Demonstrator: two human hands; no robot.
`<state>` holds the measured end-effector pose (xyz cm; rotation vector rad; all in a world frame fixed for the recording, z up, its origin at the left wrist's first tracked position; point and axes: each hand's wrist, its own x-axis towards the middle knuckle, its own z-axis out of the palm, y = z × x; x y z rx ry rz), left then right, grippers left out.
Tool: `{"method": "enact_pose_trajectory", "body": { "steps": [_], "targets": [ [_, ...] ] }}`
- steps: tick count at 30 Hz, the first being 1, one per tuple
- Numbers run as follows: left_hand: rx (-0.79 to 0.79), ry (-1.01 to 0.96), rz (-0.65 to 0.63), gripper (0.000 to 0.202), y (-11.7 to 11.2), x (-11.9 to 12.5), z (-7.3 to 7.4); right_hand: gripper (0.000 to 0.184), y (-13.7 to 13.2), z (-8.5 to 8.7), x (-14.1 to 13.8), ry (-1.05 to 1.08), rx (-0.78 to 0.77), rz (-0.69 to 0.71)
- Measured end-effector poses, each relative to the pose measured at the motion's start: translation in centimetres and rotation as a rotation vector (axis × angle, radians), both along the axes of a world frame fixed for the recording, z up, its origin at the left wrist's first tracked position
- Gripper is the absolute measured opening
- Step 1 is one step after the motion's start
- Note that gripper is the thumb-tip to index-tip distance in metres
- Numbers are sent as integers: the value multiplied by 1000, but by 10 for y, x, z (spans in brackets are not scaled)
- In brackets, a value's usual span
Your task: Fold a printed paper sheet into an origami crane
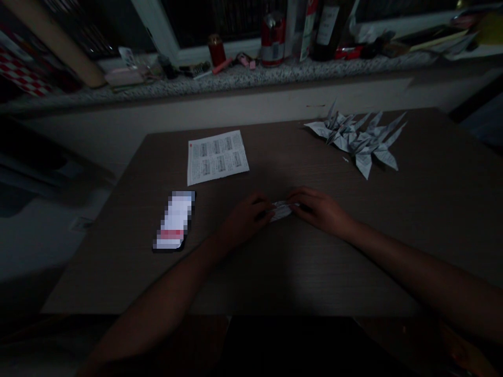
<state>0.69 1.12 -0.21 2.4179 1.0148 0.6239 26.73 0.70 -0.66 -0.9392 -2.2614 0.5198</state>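
A small folded piece of printed paper point(281, 210) lies low over the middle of the table, between my two hands. My left hand point(251, 213) pinches its left end, fingers bent and closed. At the right end, the fingers of my right hand point(316, 208) are closed on the same paper. The fingertips cover both ends, so the exact shape of the folds is hard to make out in the dim light. Several folded paper cranes point(359, 137) of the same printed paper sit together at the back right.
A flat printed sheet point(218, 158) lies at the back left of the brown table point(393, 220). Nearer me on the left is a phone point(175, 221) with its screen lit. Behind, a granite windowsill point(236, 74) holds a red can point(273, 42), a dark bottle point(328, 31) and clutter.
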Motion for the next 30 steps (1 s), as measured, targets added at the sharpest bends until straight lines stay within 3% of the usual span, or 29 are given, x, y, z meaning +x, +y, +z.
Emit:
{"method": "enact_pose_trajectory", "body": {
  "steps": [10, 18, 24, 30],
  "targets": [
    [89, 129, -10, 30, -3, 3, 1, 20, 4, -3, 3, -218, 129, -27],
    [133, 152, -127, 27, -5, 4, 4, 23, 3, -3, 7, -361, 251, -55],
    [122, 116, -137, 29, -8, 2, 6, 24, 2, -1, 13, -330, 252, 53],
    [114, 132, -172, 33, -16, 3, 8, 29, -1, 4, 13, -311, 230, 28]
  ]
}}
